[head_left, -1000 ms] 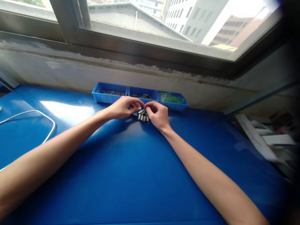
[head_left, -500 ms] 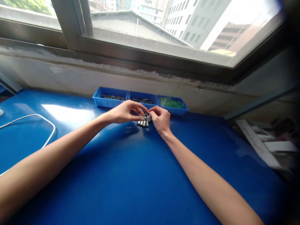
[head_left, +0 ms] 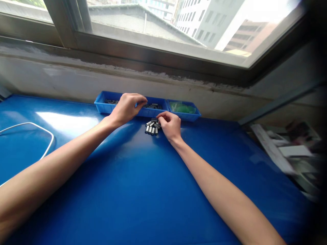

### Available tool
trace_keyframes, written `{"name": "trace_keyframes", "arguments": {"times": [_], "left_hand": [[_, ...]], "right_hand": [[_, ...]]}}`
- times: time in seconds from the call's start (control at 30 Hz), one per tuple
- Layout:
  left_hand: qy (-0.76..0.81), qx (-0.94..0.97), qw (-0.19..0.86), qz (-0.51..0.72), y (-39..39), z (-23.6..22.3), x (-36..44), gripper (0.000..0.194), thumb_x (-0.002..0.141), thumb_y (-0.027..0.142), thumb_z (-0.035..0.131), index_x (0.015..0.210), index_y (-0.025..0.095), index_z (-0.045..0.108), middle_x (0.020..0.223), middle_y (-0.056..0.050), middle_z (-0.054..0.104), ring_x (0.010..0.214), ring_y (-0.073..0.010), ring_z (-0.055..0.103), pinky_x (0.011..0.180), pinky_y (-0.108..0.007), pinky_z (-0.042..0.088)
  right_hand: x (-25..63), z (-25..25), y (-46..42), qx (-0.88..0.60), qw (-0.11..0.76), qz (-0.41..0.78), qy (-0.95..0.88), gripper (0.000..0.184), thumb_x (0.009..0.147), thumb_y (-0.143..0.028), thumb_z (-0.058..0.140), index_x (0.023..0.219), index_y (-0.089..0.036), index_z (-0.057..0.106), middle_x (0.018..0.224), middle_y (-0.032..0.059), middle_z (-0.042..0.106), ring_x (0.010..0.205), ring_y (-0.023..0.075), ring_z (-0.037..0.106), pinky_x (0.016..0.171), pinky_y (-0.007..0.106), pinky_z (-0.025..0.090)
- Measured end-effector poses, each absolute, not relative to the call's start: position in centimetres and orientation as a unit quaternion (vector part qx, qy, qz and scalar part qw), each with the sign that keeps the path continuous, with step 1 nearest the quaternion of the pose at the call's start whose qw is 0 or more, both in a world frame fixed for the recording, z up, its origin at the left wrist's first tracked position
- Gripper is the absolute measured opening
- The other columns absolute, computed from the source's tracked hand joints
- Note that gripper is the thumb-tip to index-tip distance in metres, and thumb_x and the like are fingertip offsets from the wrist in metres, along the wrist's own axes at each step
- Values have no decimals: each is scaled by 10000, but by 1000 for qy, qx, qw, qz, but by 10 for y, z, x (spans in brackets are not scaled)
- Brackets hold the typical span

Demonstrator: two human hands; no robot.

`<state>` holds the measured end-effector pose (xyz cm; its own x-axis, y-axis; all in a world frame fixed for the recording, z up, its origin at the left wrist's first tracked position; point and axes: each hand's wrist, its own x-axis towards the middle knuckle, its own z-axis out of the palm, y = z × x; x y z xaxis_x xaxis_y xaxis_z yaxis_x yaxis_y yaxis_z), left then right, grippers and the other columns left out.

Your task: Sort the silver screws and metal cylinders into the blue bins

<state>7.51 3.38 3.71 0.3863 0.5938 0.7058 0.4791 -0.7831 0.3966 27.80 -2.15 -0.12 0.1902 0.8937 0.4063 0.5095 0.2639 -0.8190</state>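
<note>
My left hand (head_left: 129, 107) is over the front of the blue bins, near where the left and middle ones meet. Its thumb and fingers are pinched together, and whatever they may hold is hidden. Lower and to the right, my right hand (head_left: 170, 126) has its fingertips pinched at the edge of a small pile. I cannot make out what is in them. The pile is of short silvery parts with black ends (head_left: 151, 130), several lined up side by side and others lying across them. A dark piece (head_left: 154, 120) lies on top, close to the right fingertips.
Three joined blue bins stand by the wall: small metal parts in the left bin (head_left: 102, 107), dark and silvery parts in the middle bin (head_left: 163, 102), green items in the right bin (head_left: 189, 117). A white cable (head_left: 52, 139) curves across the blue table (head_left: 143, 190). Clutter lies at right.
My left hand has moved from the pile up and left to the bins, its fingers closing together. My right hand stays by the pile, which now shows more fully. The view has shifted slightly.
</note>
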Motion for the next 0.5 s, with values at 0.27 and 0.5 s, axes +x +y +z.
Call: {"name": "trace_keyframes", "arguments": {"times": [0.27, 0.5], "left_hand": [[240, 910, 19, 339, 23, 41, 72, 272, 930, 204, 552, 1069, 171, 783, 1101, -103, 753, 978, -217, 726, 885, -294, 549], [220, 962, 58, 153, 8, 50, 73, 319, 874, 104, 543, 1070, 207, 772, 1032, -75, 765, 918, -182, 723, 792, -215, 518]], "right_hand": [[278, -1, -22, -572, 513, 197, -609, 173, 738, -262, 576, 714, -192, 733, 660, 10, 704, 621, 175, 633, 646, 281, 472], [279, -1, -22, -584, 510, 192, -602, 177, 744, -263, 579, 721, -191, 739, 663, 11, 711, 640, 181, 648, 647, 280, 472]]}}
